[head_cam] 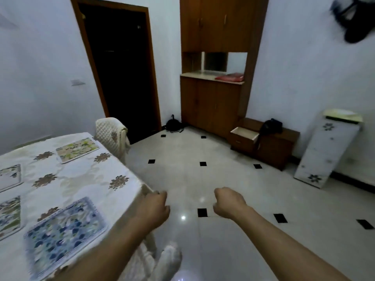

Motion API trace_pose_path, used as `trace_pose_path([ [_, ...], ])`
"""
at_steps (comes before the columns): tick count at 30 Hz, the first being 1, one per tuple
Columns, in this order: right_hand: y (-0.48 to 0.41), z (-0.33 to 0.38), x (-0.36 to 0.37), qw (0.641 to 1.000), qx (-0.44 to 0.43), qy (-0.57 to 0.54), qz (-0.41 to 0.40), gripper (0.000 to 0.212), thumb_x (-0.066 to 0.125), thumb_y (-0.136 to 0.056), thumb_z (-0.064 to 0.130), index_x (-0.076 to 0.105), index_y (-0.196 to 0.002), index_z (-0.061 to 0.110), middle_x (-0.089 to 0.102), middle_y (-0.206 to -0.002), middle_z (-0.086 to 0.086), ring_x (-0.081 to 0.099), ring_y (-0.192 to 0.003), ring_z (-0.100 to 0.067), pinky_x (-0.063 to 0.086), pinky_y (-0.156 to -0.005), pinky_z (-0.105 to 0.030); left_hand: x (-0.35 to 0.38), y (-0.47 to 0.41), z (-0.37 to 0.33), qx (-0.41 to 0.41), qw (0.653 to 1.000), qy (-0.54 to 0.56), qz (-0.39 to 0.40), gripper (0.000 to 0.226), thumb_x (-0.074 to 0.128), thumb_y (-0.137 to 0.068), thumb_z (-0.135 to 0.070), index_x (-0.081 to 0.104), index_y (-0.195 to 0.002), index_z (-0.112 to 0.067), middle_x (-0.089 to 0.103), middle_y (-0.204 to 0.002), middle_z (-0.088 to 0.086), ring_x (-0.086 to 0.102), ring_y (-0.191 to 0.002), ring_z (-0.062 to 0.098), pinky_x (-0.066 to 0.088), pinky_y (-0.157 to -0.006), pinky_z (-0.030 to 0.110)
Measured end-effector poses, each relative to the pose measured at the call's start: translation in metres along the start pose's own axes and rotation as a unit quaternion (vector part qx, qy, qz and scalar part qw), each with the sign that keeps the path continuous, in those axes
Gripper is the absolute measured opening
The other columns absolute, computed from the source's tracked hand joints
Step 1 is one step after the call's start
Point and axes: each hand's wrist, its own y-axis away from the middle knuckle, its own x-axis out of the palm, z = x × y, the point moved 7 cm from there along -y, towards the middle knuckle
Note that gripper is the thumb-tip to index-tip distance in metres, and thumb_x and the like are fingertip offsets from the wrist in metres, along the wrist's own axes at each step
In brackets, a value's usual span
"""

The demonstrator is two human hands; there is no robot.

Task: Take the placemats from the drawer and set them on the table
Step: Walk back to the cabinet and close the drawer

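Note:
Several floral placemats lie flat on the table (85, 179) at the left, which wears a white flowered cloth. A blue one (65, 234) is nearest me, a green-yellow one (78, 150) sits at the far end, and two more (10, 177) (9, 216) are cut off by the left edge. The drawer (244, 136) of a low wooden cabinet stands pulled out across the room, its inside pale and showing nothing. My left hand (153, 207) hangs curled by the table's corner. My right hand (228, 202) is curled over the floor. Neither holds anything.
A cushioned white chair (112, 130) stands at the table's far end, another chair back (168, 258) just below me. A tall wooden cupboard (215, 102), dark doorway (121, 74), black bags (173, 124) (271, 125) and a leaning white panel (326, 153) line the walls. Glossy tiled floor lies between.

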Motion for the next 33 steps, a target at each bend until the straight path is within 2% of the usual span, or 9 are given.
trace_pose_path([
  [2,0.003,-0.063,-0.011,1.0,0.023,0.004,-0.004,0.008,0.052,-0.085,0.021,0.045,-0.089,0.019,0.058,-0.105,-0.007,0.05,-0.081,-0.023,0.042,-0.069,-0.029,0.007,-0.03,-0.056,0.025,1.0,-0.002,0.003,0.026,0.048,-0.087,-0.037,0.053,-0.101,-0.016,0.063,-0.104,0.009,0.061,-0.094,0.031,0.046,-0.077,0.036],
  [7,0.009,-0.194,-0.045,0.996,0.08,0.007,-0.029,0.009,0.053,-0.084,0.021,0.045,-0.088,0.018,0.051,-0.095,-0.005,0.048,-0.08,-0.024,0.04,-0.068,-0.031,0.017,-0.092,-0.177,0.056,0.998,-0.009,0.005,0.028,0.05,-0.089,-0.039,0.054,-0.106,-0.018,0.063,-0.105,0.005,0.06,-0.096,0.027,0.042,-0.074,0.035],
  [11,0.008,-0.262,-0.061,0.992,0.116,-0.008,-0.041,0.008,0.052,-0.083,0.02,0.047,-0.088,0.018,0.047,-0.091,-0.002,0.05,-0.08,-0.024,0.041,-0.067,-0.03,0.023,-0.126,-0.242,0.089,0.996,-0.01,0.02,0.032,0.049,-0.09,-0.041,0.054,-0.11,-0.018,0.062,-0.109,0.005,0.059,-0.101,0.028,0.043,-0.081,0.036],
  [15,-0.001,-0.309,-0.066,0.989,0.138,-0.025,-0.045,0.01,0.052,-0.085,0.021,0.043,-0.088,0.018,0.046,-0.092,-0.003,0.049,-0.081,-0.024,0.042,-0.069,-0.031,0.028,-0.165,-0.29,0.126,0.991,-0.027,0.027,0.032,0.049,-0.091,-0.042,0.055,-0.11,-0.017,0.061,-0.109,0.005,0.058,-0.101,0.026,0.041,-0.081,0.035],
  [21,-0.036,-0.353,-0.073,0.985,0.165,-0.037,-0.036,0.01,0.051,-0.084,0.02,0.043,-0.09,0.017,0.056,-0.106,-0.008,0.058,-0.094,-0.028,0.05,-0.076,-0.034,0.032,-0.225,-0.335,0.168,0.985,-0.011,0.025,0.028,0.048,-0.092,-0.041,0.056,-0.104,-0.017,0.061,-0.103,0.003,0.056,-0.093,0.024,0.037,-0.074,0.034],
  [26,-0.099,-0.377,-0.087,0.983,0.175,-0.039,-0.041,0.008,0.05,-0.084,0.02,0.044,-0.088,0.017,0.053,-0.099,-0.006,0.057,-0.09,-0.027,0.047,-0.072,-0.033,0.044,-0.301,-0.347,0.183,0.983,-0.003,0.029,0.03,0.047,-0.092,-0.042,0.056,-0.106,-0.017,0.061,-0.105,0.004,0.057,-0.093,0.024,0.043,-0.079,0.035],
  [33,-0.244,-0.396,-0.127,0.981,0.185,-0.019,-0.052,0.006,0.049,-0.084,0.02,0.045,-0.088,0.018,0.048,-0.094,-0.003,0.049,-0.082,-0.023,0.04,-0.067,-0.031,0.049,-0.453,-0.333,0.193,0.98,0.031,0.022,0.029,0.049,-0.093,-0.042,0.055,-0.108,-0.018,0.06,-0.107,0.004,0.055,-0.094,0.023,0.043,-0.08,0.035],
])
